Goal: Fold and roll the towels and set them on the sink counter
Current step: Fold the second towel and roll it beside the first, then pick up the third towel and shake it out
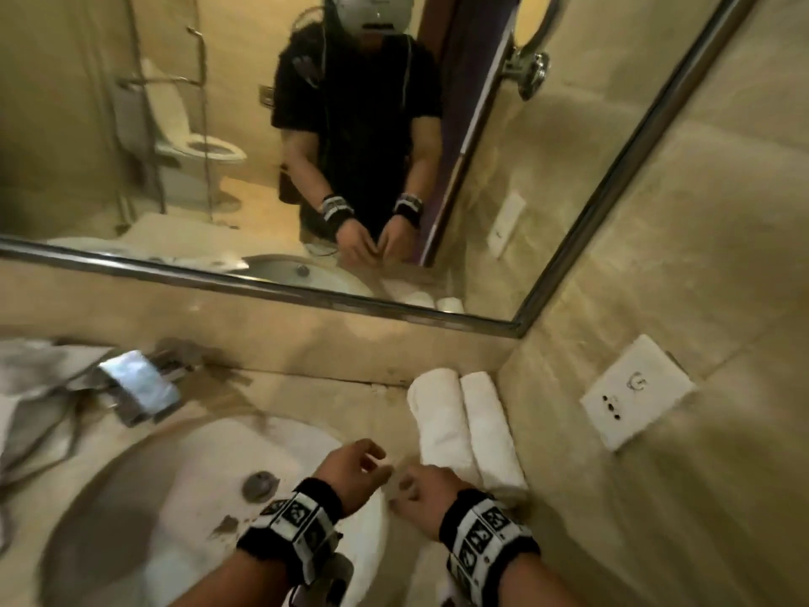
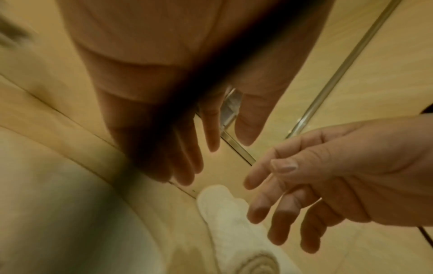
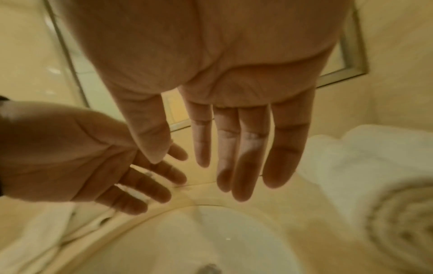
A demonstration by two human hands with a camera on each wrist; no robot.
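On the sink counter (image 1: 315, 400), two white rolled towels (image 1: 466, 427) side by side, touching

Two white rolled towels (image 1: 466, 431) lying side by side, touching, on the beige sink counter (image 1: 315, 396), lower right of centre in the head view, against the side wall.

Left hand (image 2: 164, 103) hangs palm-down from the top of the frame, fingers (image 2: 211, 133) straight and a little spread, holding nothing. The right hand (image 2: 339, 178) reaches in from the right edge, fingers loosely bent, empty too. Below and between them lies a rolled white towel (image 2: 229, 222) on the beige counter (image 2: 150, 207), its spiral end at the bottom edge. The picture is blurred.
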